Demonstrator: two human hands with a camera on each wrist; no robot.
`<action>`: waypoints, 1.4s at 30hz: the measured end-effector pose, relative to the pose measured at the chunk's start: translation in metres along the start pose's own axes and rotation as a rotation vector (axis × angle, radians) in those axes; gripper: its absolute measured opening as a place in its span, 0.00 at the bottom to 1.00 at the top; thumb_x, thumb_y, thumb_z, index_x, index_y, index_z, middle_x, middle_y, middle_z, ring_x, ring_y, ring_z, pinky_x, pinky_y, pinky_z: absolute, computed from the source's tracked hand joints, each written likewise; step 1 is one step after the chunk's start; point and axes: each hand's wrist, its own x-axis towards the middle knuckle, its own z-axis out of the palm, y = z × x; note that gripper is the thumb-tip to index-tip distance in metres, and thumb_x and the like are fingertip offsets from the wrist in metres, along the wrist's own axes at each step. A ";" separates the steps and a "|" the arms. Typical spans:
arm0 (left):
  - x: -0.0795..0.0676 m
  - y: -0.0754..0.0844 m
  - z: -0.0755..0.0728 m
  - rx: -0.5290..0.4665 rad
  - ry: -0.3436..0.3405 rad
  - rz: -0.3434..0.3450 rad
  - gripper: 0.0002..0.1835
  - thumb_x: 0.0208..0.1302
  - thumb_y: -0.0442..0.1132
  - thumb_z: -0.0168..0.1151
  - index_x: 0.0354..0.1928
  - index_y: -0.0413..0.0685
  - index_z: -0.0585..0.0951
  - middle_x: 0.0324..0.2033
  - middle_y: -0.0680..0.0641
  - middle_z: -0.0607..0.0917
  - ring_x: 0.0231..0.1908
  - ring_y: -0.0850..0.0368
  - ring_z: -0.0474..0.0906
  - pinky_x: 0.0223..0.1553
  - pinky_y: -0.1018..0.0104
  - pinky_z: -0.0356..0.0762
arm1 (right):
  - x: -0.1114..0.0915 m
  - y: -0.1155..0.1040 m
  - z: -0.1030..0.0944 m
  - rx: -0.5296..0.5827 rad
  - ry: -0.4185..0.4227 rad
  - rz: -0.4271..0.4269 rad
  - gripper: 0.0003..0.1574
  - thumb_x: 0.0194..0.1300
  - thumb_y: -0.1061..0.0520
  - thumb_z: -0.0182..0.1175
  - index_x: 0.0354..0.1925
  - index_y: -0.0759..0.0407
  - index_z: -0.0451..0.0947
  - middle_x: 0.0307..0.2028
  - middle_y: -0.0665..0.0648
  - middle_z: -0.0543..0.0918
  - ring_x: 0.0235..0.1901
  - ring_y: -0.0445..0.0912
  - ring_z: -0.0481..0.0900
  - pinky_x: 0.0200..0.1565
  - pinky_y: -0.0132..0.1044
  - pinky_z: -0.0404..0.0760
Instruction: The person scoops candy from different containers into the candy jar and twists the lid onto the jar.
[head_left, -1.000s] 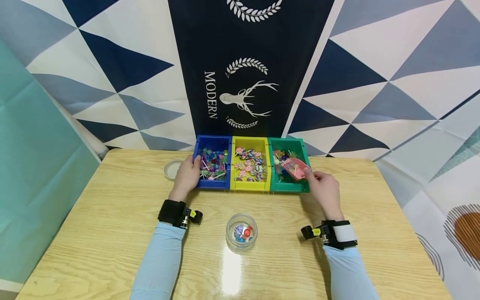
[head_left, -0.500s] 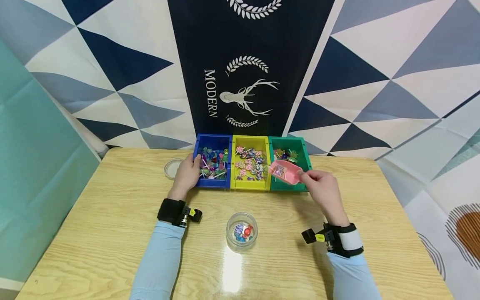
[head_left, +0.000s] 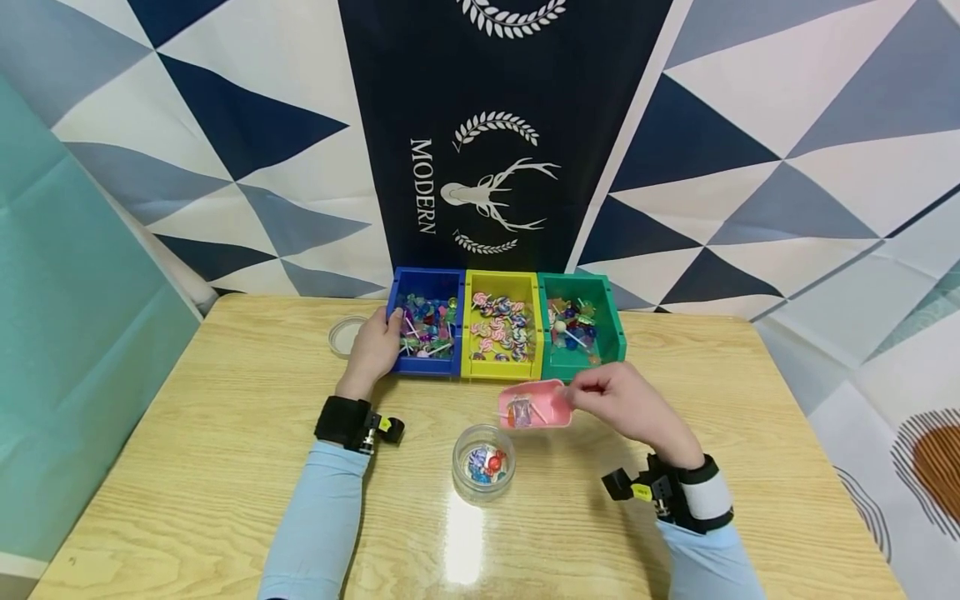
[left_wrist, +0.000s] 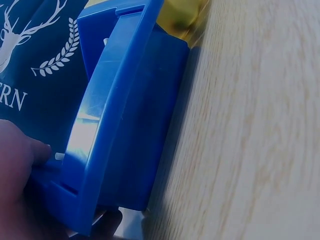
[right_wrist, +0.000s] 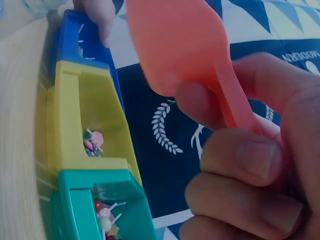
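Note:
My right hand (head_left: 626,404) grips the handle of a pink scoop (head_left: 551,403), held level in front of the yellow and green bins. In the scoop lie a clear-wrapped candy (head_left: 521,412) and what look like lollipop sticks. Just below the scoop's tip stands a round clear jar (head_left: 483,492) with several red and blue wrapped candies at its bottom. At the left end of the bin row, my left hand (head_left: 372,348) holds the blue bin (left_wrist: 135,130) by its side wall, thumb over the rim. Its fingers are mostly hidden beneath the bin in the left wrist view.
The yellow bin (head_left: 501,368) holds several swirl lollipops, and the green bin (head_left: 558,364) mixed candies and lollipops. A round lid (head_left: 343,337) lies left of the blue bin. Behind the bins rises a patterned backdrop (head_left: 480,100). All stand on a wooden table (head_left: 225,467).
The scoop has come up out of the green bin with candy in it and moved left and toward the body, near the jar. The left hand has stayed on the blue bin.

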 end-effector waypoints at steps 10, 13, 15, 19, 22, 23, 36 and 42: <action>0.001 0.000 0.000 0.007 -0.001 0.005 0.24 0.81 0.52 0.38 0.56 0.39 0.73 0.44 0.38 0.80 0.43 0.44 0.75 0.47 0.48 0.71 | 0.001 -0.019 0.014 -0.107 -0.126 -0.054 0.12 0.65 0.52 0.66 0.24 0.45 0.84 0.19 0.40 0.76 0.20 0.39 0.68 0.23 0.31 0.61; 0.001 0.000 0.000 0.003 -0.005 0.001 0.23 0.81 0.51 0.38 0.57 0.39 0.73 0.46 0.38 0.80 0.45 0.44 0.75 0.49 0.46 0.71 | 0.000 -0.023 0.018 -0.132 -0.134 -0.054 0.11 0.64 0.53 0.67 0.24 0.45 0.83 0.18 0.39 0.75 0.19 0.38 0.67 0.22 0.31 0.61; 0.002 0.000 0.000 0.000 -0.007 -0.005 0.23 0.81 0.51 0.39 0.57 0.39 0.73 0.47 0.38 0.80 0.46 0.43 0.76 0.50 0.46 0.71 | 0.000 -0.027 0.020 -0.145 -0.134 -0.049 0.11 0.64 0.53 0.68 0.24 0.46 0.82 0.17 0.39 0.71 0.17 0.37 0.66 0.21 0.31 0.59; 0.002 0.000 0.000 0.000 -0.009 -0.011 0.24 0.81 0.51 0.38 0.58 0.39 0.73 0.48 0.38 0.80 0.48 0.43 0.76 0.52 0.45 0.71 | -0.001 -0.033 0.024 -0.200 -0.121 -0.029 0.14 0.63 0.51 0.69 0.22 0.45 0.79 0.14 0.39 0.64 0.15 0.36 0.62 0.20 0.30 0.57; 0.002 -0.001 0.000 0.001 -0.007 -0.011 0.24 0.81 0.51 0.38 0.57 0.39 0.73 0.47 0.38 0.80 0.48 0.43 0.76 0.52 0.45 0.71 | -0.003 -0.038 0.025 -0.240 -0.110 -0.029 0.14 0.63 0.49 0.69 0.22 0.45 0.78 0.14 0.39 0.66 0.14 0.36 0.62 0.20 0.30 0.57; 0.002 -0.001 0.000 0.002 -0.007 -0.010 0.23 0.81 0.51 0.38 0.57 0.39 0.73 0.47 0.38 0.80 0.47 0.43 0.76 0.51 0.45 0.71 | -0.003 -0.040 0.025 -0.253 -0.104 -0.027 0.15 0.63 0.49 0.69 0.22 0.45 0.78 0.13 0.39 0.66 0.14 0.36 0.62 0.20 0.30 0.57; 0.002 -0.002 0.000 0.003 -0.002 -0.010 0.23 0.81 0.51 0.38 0.56 0.39 0.73 0.47 0.37 0.80 0.47 0.43 0.76 0.50 0.45 0.71 | -0.008 -0.053 0.028 -0.392 -0.043 -0.054 0.13 0.61 0.47 0.71 0.24 0.46 0.80 0.12 0.39 0.64 0.13 0.35 0.61 0.18 0.31 0.58; 0.001 0.000 0.000 0.002 -0.001 -0.012 0.23 0.81 0.51 0.38 0.56 0.39 0.73 0.47 0.37 0.80 0.48 0.42 0.76 0.52 0.45 0.71 | -0.010 -0.059 0.032 -0.454 0.003 -0.103 0.14 0.58 0.43 0.73 0.24 0.45 0.81 0.15 0.36 0.70 0.15 0.34 0.63 0.19 0.30 0.63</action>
